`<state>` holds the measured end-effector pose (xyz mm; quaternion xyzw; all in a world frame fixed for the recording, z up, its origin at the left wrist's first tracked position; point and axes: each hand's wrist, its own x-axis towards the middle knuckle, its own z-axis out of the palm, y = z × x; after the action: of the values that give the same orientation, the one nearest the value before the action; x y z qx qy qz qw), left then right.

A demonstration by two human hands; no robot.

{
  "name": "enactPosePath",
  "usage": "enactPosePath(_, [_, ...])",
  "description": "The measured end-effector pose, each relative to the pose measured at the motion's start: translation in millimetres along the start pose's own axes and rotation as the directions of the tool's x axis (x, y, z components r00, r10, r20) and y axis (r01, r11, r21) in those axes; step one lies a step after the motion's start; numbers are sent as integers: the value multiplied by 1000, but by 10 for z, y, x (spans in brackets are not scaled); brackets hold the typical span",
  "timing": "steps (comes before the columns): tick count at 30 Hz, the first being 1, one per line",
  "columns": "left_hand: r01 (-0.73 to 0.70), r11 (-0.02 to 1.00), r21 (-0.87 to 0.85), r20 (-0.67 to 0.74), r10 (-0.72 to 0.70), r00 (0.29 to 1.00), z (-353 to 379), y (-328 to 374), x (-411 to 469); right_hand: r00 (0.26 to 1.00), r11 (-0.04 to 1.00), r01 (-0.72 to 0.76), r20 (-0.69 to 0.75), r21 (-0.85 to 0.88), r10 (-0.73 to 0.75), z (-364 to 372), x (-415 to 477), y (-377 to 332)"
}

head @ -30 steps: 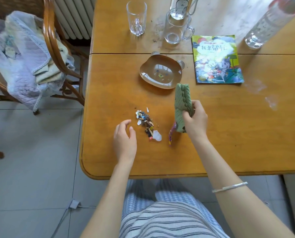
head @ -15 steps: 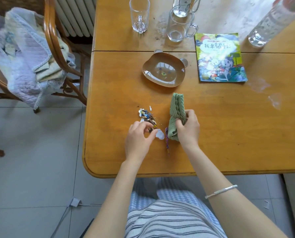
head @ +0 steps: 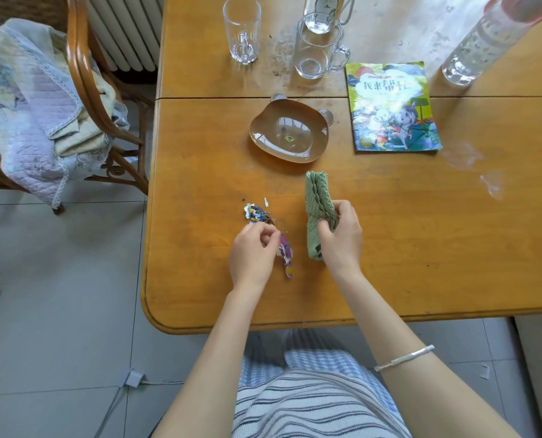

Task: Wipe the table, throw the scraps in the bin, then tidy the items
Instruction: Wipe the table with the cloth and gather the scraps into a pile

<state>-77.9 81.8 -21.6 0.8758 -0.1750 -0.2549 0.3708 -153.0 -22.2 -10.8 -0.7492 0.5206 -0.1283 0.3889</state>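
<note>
Left hand (head: pixel 252 257) shifted, now pinching purple wrapper (head: pixel 287 257); right hand (head: pixel 342 241) grips cloth (head: pixel 315 194) (long axis pointing away).

We see bright, soft daylight falling from the far side. Glare washes the far end of the counter (head: pixel 405 33) pale, and the plate (head: pixel 290 134) mirrors a window. Shadows lie faint and short toward us. Edges bow with wide-angle distortion; the bottle (head: pixel 481 42) at the corner smears slightly.
</note>
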Motion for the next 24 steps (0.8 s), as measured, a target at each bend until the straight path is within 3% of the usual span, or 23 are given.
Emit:
enactPosePath(6, [171,956,-239,-250,-231,940,-158,-115,57,1000,991,-22,-10,-136,21,2,-9,86])
enactPosePath(15, [272,919,-286,-328,-361,873,-285,-344,-20,993,985,-71,78,-154,84,330,-108,-57])
enactPosePath(24, [308,917,-255,-345,-383,857,-498,-583,-38,953,994,81,297,-77,-55,737,-230,-447])
